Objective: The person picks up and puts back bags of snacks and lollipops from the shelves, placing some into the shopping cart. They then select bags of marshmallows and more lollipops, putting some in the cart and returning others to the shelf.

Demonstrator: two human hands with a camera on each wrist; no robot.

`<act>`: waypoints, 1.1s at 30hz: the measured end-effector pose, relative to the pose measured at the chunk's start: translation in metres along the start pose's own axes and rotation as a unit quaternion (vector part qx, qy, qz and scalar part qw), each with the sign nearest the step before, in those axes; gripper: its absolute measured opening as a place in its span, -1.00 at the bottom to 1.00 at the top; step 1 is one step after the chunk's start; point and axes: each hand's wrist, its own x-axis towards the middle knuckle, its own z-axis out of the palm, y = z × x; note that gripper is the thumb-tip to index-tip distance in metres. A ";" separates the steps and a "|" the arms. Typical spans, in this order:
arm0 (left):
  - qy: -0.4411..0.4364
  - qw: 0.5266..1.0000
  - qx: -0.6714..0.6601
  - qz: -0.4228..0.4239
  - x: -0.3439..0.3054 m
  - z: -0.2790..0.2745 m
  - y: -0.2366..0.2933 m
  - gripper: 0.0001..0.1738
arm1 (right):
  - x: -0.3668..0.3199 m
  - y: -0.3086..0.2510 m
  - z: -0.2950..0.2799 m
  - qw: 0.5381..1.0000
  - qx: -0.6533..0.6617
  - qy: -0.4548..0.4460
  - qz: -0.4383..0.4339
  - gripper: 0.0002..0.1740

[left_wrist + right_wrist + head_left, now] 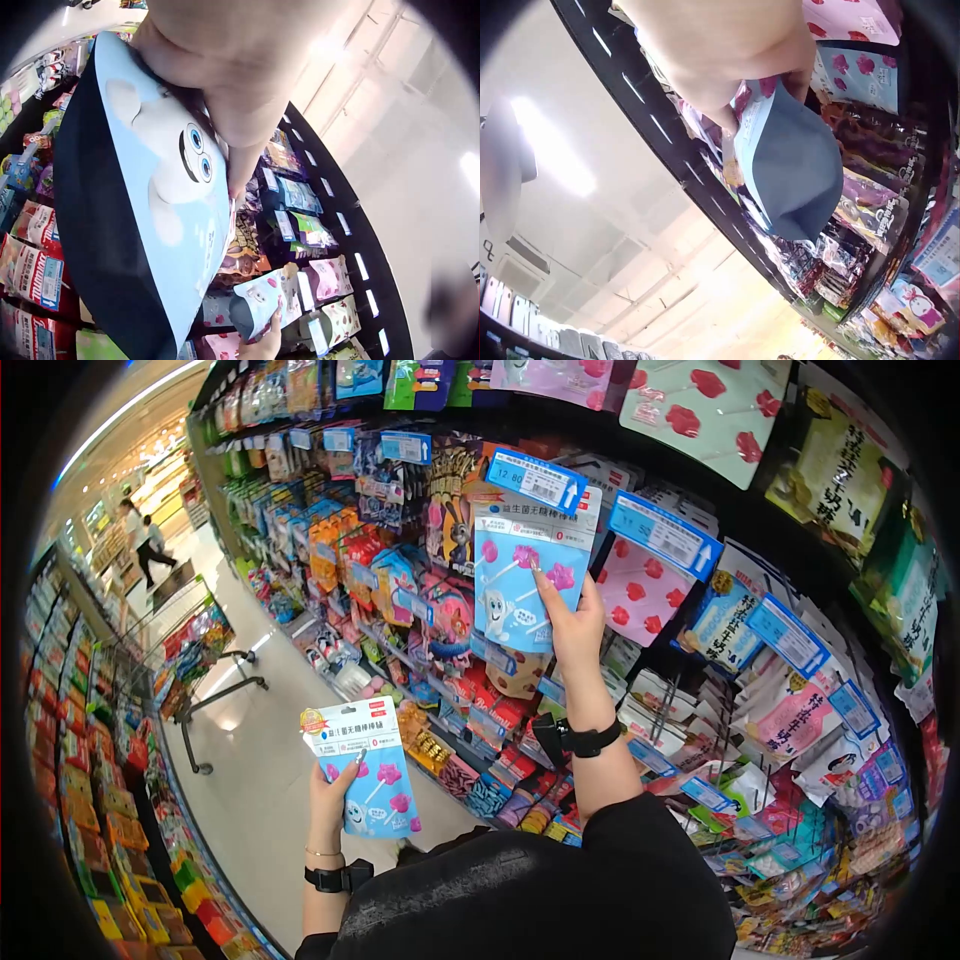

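Observation:
My left hand point(326, 800) holds a light-blue pouch of lollipops point(376, 805) low over the aisle, thumb across its front. Pink lollipops and a white smiling character are printed on it. Up at the rack, my right hand point(578, 628) grips a matching blue pouch point(512, 605) by its right side, thumb on the front. That pouch hangs upright just below a blue-edged price tag point(535, 480). In the left wrist view, the near pouch point(187, 232) fills much of the picture. The right wrist view shows the other pouch's base point(799, 169) beneath the palm.
Pink pouches with red lips point(645, 595) hang right of the right hand, under another price tag point(662, 535). More candy bags line the rack all around. A cart with goods point(195, 645) stands in the aisle, and a person point(145, 540) walks farther off.

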 end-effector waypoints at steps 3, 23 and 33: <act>-0.037 0.999 0.000 -0.004 0.044 -0.010 -0.001 -0.56 | 0.004 0.007 0.010 0.999 -0.035 0.016 0.000 -0.69; -0.356 0.934 -0.007 -0.030 0.312 -0.031 0.014 -0.55 | -0.005 -0.003 0.073 0.963 -0.015 0.266 0.051 -0.70; -0.384 0.923 -0.017 -0.034 0.347 -0.040 0.003 -0.51 | -0.002 -0.008 0.074 0.959 -0.094 0.255 0.073 -0.62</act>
